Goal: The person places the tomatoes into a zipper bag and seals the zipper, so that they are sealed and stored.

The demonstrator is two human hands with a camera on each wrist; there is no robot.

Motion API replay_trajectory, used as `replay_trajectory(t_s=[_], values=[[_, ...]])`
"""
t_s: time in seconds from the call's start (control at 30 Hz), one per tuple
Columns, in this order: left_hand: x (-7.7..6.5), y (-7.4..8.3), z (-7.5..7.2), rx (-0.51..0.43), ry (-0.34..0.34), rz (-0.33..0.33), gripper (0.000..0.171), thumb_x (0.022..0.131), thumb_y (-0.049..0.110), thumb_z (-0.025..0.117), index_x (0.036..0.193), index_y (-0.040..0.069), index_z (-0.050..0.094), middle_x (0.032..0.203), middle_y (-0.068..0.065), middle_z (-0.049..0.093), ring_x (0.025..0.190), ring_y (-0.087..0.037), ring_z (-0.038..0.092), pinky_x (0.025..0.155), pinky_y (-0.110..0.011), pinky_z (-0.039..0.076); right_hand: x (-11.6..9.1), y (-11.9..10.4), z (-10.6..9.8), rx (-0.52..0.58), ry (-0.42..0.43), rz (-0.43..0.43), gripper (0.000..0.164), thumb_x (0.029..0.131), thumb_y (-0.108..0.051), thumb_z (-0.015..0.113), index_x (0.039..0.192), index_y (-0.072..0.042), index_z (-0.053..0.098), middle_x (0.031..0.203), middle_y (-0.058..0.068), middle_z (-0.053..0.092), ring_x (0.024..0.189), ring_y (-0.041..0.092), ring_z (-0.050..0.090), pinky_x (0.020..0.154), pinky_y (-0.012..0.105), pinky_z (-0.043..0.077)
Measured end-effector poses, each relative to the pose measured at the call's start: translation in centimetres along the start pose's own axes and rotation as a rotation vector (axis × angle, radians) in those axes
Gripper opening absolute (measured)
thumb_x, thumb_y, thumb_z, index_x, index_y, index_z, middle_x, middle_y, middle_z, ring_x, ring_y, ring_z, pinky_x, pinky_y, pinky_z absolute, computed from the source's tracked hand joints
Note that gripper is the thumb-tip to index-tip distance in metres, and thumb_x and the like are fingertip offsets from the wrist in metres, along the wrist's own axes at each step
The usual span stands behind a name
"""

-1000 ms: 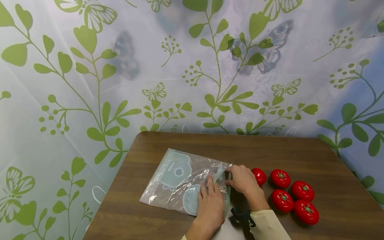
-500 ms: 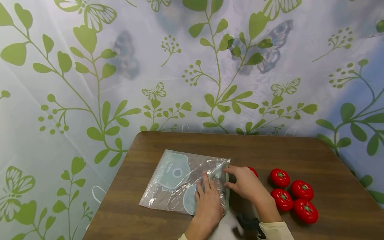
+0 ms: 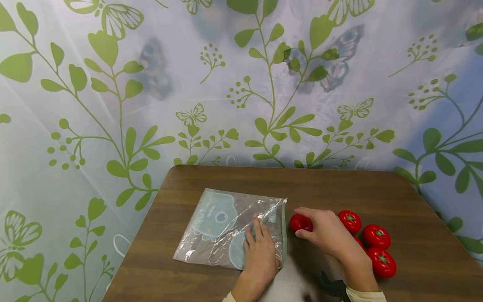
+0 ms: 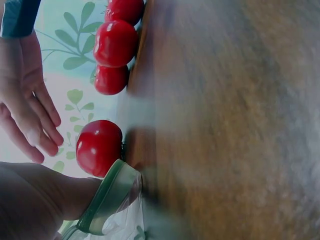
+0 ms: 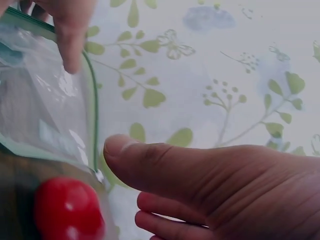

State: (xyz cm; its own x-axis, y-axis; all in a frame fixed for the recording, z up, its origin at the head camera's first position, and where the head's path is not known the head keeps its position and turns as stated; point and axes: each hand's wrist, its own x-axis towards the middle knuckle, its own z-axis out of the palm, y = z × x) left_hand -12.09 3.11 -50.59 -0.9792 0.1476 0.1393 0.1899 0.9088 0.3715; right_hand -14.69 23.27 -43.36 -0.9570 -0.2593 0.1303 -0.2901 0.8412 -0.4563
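Observation:
A clear plastic zip bag point(image 3: 211, 251) with pale blue cartoon prints and a green edge lies on the table. My left hand point(image 3: 260, 253) rests its fingers over the bag's top side; in the right wrist view its thumb point(image 5: 70, 45) reaches inside the raised green mouth, holding the upper layer. Right of the mouth sits a single red tomato point(image 3: 300, 223), glossy like a toy. Around that tomato my right hand point(image 3: 332, 233) spreads thumb and fingers. From the left wrist view, the right fingers point(image 4: 42, 117) look fairly straight and apart from the tomato point(image 4: 99, 147).
Several more red tomatoes point(image 3: 376, 236) stand grouped to the right, partly behind my right forearm. The brown wooden table point(image 3: 181, 180) ends at a hanging cloth point(image 3: 211, 126) printed with green leaves and butterflies. A dark strap point(image 3: 332, 287) is on my right wrist.
My right hand has left the bag's green edge and moved right to the nearest tomato, which now sits closer to the bag. My left hand stays on the bag.

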Motion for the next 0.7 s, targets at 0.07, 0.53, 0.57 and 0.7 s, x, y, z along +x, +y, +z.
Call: replay_trajectory(t_s=[0.07,0.53,0.57,0.7], values=[[0.1,0.0,0.0,-0.013,-0.002,-0.003,0.113,0.066,0.022,0.105,0.154,-0.015,0.046,0.171,-0.033,0.033,0.14,-0.062,0.051,0.11,-0.066,0.052,-0.4,0.2,-0.6,0.007,-0.011,0.022,0.057,0.086,-0.028,0.095,0.138,-0.014,0.076,0.136,0.012,0.077,0.119,0.037,0.076,0.099,0.062,0.061],[0.1,-0.1,0.0,-0.031,0.021,-0.01,0.113,0.065,0.021,0.105,0.154,-0.016,0.046,0.171,-0.034,0.034,0.136,-0.062,0.055,0.111,-0.065,0.052,-4.5,3.5,-4.4,-0.044,-0.017,0.127,0.075,0.084,-0.05,0.094,0.147,-0.019,0.07,0.136,0.017,0.076,0.123,0.046,0.071,0.097,0.068,0.058],[0.2,-0.1,0.0,-0.03,0.02,-0.012,0.113,0.065,0.021,0.105,0.154,-0.016,0.047,0.171,-0.034,0.034,0.136,-0.062,0.055,0.111,-0.065,0.052,-4.8,3.9,-4.5,-0.044,-0.022,0.136,0.075,0.084,-0.051,0.093,0.148,-0.019,0.07,0.136,0.018,0.076,0.123,0.047,0.071,0.096,0.068,0.058],[0.1,-0.1,0.1,-0.043,0.014,-0.014,0.111,0.065,0.02,0.105,0.153,-0.016,0.047,0.171,-0.035,0.033,0.136,-0.063,0.055,0.111,-0.066,0.052,-5.6,5.0,-5.5,-0.052,-0.05,0.177,0.077,0.086,-0.055,0.09,0.148,-0.015,0.069,0.128,0.016,0.078,0.106,0.037,0.073,0.084,0.054,0.061]])
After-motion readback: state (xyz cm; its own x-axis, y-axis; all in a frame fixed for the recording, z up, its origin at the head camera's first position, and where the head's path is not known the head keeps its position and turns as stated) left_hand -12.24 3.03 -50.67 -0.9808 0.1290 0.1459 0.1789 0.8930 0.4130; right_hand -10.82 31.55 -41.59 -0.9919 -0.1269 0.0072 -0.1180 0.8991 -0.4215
